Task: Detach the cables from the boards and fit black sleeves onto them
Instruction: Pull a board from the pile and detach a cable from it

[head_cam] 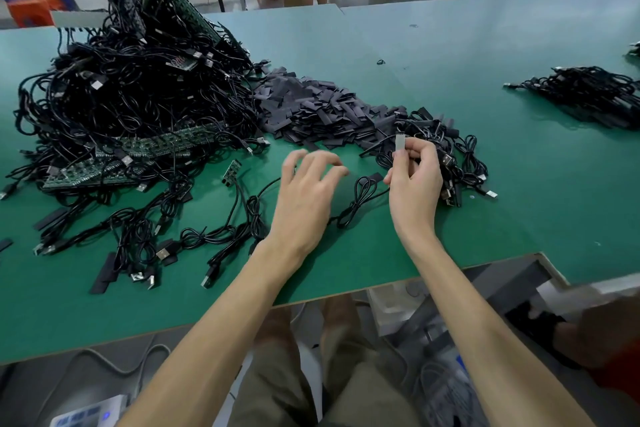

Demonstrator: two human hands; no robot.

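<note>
A thin black cable's small grey rectangular end piece (400, 142) is pinched upright by the right hand (414, 180), with its looped cord trailed below the grip. The left hand (304, 184) is held spread just left of the grip, holding nothing. Beyond the grip lies a loose heap of flat black sleeves (311, 107). Far left, a large tangle of cables on green circuit boards (138, 87) is left undetached, so most work is judged outstanding. A cable bundle (588, 94), well right, is probably finished. No bin is seen on the green table (415, 45); everything is kept in piles.
</note>
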